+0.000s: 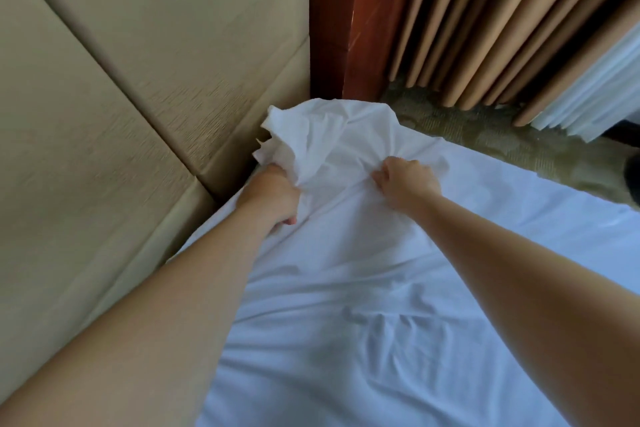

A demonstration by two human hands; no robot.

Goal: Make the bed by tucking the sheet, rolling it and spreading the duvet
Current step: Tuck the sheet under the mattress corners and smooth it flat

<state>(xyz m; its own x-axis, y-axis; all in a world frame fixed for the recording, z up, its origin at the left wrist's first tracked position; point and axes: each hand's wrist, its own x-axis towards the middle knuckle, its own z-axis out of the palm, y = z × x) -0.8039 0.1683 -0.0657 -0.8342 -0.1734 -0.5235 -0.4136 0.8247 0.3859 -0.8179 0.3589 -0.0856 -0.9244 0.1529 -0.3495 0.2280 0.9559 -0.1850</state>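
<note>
A white sheet (381,288) covers the bed and fills the lower right of the view. Its far corner (322,135) is bunched up and crumpled beside the headboard. My left hand (273,194) grips the bunched cloth at the bed's edge next to the headboard. My right hand (405,180) pinches a fold of the sheet a little to the right, on top of the mattress. Both forearms stretch out over the bed. No duvet is in view.
A padded beige headboard (121,97) runs along the left. A red-brown wooden post (343,17) stands at the bed's far corner. Tan curtains (502,17) and a white sheer (595,94) hang at the right, above patterned carpet (485,128).
</note>
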